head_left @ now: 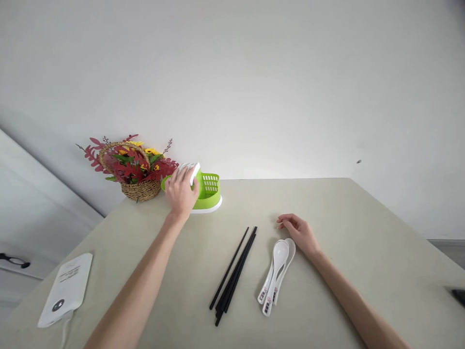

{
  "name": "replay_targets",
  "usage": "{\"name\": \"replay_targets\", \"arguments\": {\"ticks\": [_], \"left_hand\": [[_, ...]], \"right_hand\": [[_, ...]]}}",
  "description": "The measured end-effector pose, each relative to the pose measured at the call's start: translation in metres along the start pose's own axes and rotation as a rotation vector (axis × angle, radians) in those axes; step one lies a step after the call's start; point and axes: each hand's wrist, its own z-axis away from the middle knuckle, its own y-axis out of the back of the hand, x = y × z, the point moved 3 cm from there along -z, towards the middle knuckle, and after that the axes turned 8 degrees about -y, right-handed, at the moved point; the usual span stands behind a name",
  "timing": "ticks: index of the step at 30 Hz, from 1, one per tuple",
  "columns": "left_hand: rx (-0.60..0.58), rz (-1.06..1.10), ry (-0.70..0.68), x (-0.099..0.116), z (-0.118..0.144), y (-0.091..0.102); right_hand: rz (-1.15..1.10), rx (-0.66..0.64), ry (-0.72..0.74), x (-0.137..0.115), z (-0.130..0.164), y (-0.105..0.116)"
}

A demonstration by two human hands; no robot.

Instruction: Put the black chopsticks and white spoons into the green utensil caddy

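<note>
A: Where is your left hand (180, 192) right now?

B: It lies on the green holder (206, 192) at the far left part of the table (356, 232), fingers (186, 180) wrapped over its near wall and touching the white piece (191, 171) at its top.

A: What does that holder look like to you?

B: Bright lime plastic, with a grid of small openings in the side wall and a white base tray under it. It stands upright, just beside the woven flower basket (135, 173), which holds red leaves and yellow blooms.

A: And your right hand (300, 233)?

B: It rests on the table, palm down, fingers loosely curled and holding nothing. The fingertips lie just beyond the bowls of the white spoons (276, 274), whose bowls nearly touch your hand.

A: What lies between your arms?

B: A bundle of black chopsticks (234, 271), laid diagonally, tips pointing toward the holder, well apart from it. The spoons lie near them on the right, stacked and fanned at the handles.

A: How much room around you?

B: Bare table runs from the chopsticks up to the holder, and wide to the right. The far edge meets the wall just behind the holder. A white device (66, 290) lies near the left edge; a dark object (458, 295) shows at the right edge.
</note>
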Motion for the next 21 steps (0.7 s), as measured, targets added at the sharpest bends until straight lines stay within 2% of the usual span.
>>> {"name": "replay_targets", "arguments": {"ticks": [7, 15, 21], "left_hand": [[0.007, 0.065, -0.013, 0.055, 0.001, -0.011], [0.029, 0.101, -0.089, 0.139, 0.002, -0.025], [-0.059, 0.142, -0.131, 0.200, 0.005, -0.021]], "right_hand": [[-0.003, -0.017, -0.003, -0.003, 0.002, -0.003], [-0.043, -0.015, -0.025, -0.003, 0.001, -0.002], [-0.078, -0.011, -0.018, -0.001, -0.001, -0.002]]}}
